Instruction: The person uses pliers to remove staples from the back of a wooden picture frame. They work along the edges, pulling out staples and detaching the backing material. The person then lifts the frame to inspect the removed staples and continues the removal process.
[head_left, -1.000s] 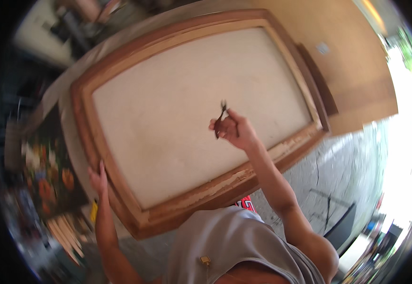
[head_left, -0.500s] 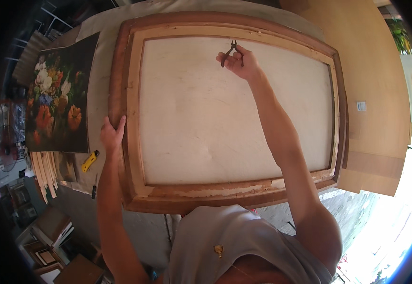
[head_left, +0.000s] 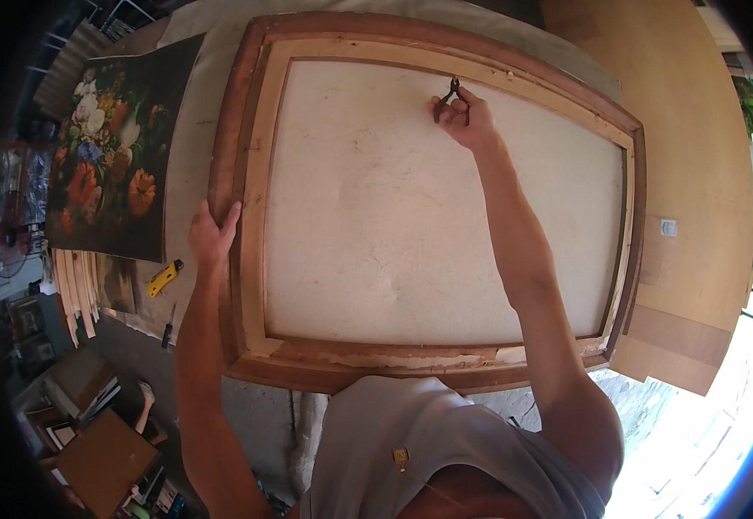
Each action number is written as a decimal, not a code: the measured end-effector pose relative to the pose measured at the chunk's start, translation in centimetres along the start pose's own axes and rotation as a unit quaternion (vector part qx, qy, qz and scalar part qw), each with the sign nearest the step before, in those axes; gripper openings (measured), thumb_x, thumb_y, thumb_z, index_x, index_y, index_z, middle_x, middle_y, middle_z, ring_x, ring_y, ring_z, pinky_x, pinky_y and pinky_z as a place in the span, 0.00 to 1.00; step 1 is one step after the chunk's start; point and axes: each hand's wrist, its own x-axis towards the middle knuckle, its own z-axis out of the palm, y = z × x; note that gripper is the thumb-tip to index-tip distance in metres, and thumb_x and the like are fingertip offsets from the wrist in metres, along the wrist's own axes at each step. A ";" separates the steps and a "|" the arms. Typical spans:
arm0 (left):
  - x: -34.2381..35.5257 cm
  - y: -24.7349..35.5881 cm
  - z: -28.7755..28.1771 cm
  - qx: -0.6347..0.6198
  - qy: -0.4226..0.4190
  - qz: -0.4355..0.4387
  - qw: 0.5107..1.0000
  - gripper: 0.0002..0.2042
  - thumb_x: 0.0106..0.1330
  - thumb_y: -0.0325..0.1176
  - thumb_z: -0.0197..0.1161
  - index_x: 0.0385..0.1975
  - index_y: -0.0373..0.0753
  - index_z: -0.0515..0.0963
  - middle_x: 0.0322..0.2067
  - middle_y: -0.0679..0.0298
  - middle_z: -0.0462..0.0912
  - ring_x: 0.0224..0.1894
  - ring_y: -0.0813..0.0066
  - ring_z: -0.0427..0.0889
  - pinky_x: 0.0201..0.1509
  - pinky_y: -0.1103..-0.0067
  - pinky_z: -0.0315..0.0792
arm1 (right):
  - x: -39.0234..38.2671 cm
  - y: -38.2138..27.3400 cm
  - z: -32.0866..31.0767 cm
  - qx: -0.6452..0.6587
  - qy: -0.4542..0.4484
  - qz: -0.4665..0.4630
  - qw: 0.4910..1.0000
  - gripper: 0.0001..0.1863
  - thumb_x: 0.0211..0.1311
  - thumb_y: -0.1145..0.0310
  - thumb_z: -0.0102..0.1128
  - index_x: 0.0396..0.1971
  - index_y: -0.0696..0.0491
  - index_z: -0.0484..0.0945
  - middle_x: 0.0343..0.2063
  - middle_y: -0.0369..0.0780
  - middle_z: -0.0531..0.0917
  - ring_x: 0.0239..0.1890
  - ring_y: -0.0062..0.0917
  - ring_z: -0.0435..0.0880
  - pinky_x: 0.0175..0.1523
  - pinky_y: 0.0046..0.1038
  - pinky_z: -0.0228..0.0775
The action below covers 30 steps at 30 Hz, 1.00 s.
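Note:
A large wooden picture frame (head_left: 231,138) lies face down on the table, with a lighter inner stretcher (head_left: 257,173) and the pale back of a canvas (head_left: 394,216) showing. My left hand (head_left: 214,233) grips the frame's outer left edge, its thumb on top of the wood and its other fingers partly hidden. Over the far part of the canvas, my right hand (head_left: 470,119) holds a small pair of dark cutting pliers (head_left: 440,105) by spread handles. The jaws point away from me, close to the inner edge of the far stretcher bar.
Left of the frame lies a flower painting (head_left: 117,156). Nearer me are a yellow utility knife (head_left: 164,278), a thin dark-handled tool (head_left: 168,333) and several wooden strips (head_left: 75,281). A wooden board (head_left: 688,259) stretches along the right. A brown panel (head_left: 108,463) sits at lower left.
The whole view has tilted and shifted slightly. The pliers' jaws look closer together and nearer the far stretcher bar. My left hand keeps its hold on the frame.

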 end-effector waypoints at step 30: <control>-1.4 0.5 -1.1 -0.011 -0.026 -0.004 1.000 0.35 0.56 0.64 0.54 0.47 0.35 0.69 0.30 0.46 0.80 0.35 0.48 0.80 0.41 0.61 0.72 | 1.4 -0.3 -2.4 -0.017 -0.002 -0.052 0.998 0.14 0.62 0.58 0.56 0.30 0.52 0.66 0.24 0.37 0.73 0.22 0.22 0.69 0.25 0.23 0.62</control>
